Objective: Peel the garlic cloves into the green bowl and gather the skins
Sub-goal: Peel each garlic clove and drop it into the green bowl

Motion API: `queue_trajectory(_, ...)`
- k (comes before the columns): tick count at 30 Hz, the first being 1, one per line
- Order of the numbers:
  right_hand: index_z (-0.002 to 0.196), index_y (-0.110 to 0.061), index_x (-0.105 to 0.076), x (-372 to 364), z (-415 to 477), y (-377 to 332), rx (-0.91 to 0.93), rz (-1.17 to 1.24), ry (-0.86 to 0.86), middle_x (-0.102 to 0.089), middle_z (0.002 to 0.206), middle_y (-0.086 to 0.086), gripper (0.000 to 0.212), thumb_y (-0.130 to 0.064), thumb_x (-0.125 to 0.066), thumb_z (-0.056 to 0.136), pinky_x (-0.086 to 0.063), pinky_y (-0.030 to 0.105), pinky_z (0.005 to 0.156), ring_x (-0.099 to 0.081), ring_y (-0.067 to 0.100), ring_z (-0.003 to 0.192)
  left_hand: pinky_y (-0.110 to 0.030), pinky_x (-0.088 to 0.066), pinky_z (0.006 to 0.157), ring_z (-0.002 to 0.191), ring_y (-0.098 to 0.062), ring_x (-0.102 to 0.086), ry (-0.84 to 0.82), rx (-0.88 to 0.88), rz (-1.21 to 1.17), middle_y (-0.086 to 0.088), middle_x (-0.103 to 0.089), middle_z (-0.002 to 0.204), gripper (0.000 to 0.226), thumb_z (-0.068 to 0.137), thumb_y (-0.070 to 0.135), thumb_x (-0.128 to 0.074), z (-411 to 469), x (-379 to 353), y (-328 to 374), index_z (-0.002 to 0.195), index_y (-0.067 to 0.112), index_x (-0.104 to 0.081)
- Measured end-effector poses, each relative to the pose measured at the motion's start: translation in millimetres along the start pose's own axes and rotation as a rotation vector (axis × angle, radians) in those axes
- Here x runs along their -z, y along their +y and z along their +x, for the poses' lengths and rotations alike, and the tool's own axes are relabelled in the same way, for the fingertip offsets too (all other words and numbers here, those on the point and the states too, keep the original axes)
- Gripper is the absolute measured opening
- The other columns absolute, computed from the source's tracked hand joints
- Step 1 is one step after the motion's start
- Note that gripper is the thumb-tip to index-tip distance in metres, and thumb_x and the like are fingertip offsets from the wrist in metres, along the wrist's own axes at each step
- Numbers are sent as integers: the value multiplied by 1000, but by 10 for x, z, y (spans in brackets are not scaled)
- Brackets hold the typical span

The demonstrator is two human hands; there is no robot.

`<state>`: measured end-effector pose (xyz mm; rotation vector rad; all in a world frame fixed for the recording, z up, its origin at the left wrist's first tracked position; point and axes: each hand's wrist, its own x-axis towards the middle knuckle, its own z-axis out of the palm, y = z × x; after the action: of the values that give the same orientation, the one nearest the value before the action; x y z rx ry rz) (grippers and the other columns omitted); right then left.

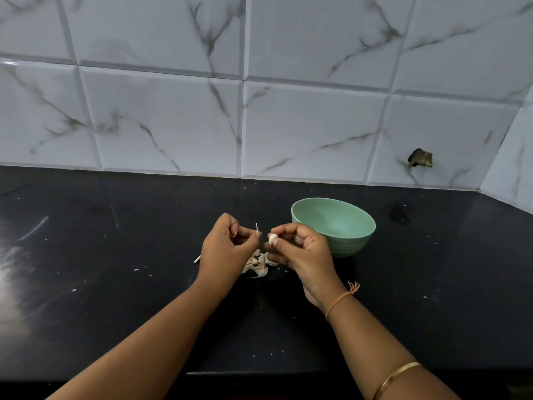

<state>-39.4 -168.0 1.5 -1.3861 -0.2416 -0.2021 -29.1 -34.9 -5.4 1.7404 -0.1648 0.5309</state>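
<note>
Pale green bowl (340, 226), black countertop (115, 284), white grey-veined marble tiles (288, 111).

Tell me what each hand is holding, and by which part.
The right hand pinches a garlic clove by its side, between thumb and fingertips. The left hand pinches a thin strip of skin by its lower end.

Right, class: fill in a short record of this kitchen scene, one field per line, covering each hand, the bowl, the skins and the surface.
left hand: pinches a strip of skin
right hand: holds a garlic clove
green bowl: upright, just behind the right hand, no clove visible inside
pile of skins: on the counter, below both hands
counter: black, dotted with small white bits
</note>
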Motion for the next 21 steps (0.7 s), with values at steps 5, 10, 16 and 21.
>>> queue_trajectory(5, 86, -3, -63, -1, 8, 10, -2, 15, 8, -66, 78, 6, 15, 11, -57, 83, -56, 22, 66, -68, 14, 70, -12, -47, 53, 65, -4, -65, 30, 11, 33, 2, -70, 74, 38, 81, 14, -72, 0, -1, -13, 70, 17, -36)
queue_trajectory(10, 93, -7, -64, 2, 12, 9, 11, -5, 4, -61, 84, 9, 24, 14, -59, 80, -54, 18, 66, -66, 7, 67, -10, -48, 57, 69, -2, -65, -11, -7, 57, 5, -70, 76, 38, 80, 8, -72, 2, 9, -13, 72, 15, -36)
queue_trajectory(16, 93, -3, -60, 3, 16, 16, 40, -33, -4, -62, 83, 10, 20, 13, -60, 80, -53, 15, 64, -67, 5, 68, -28, -58, 70, 79, -18, -71, -106, -11, -55, -2, -74, 81, 37, 80, 4, -71, -23, 2, 8, 74, 13, -35)
queue_trajectory(21, 84, -4, -61, 8, 19, 42, 83, -116, -26, -67, 76, 7, 10, 5, -65, 80, -52, 15, 65, -68, 6, 69, -17, -53, 64, 76, -13, -71, -101, -8, -78, 1, -74, 76, 40, 79, 6, -73, -37, 4, 34, 73, 13, -35)
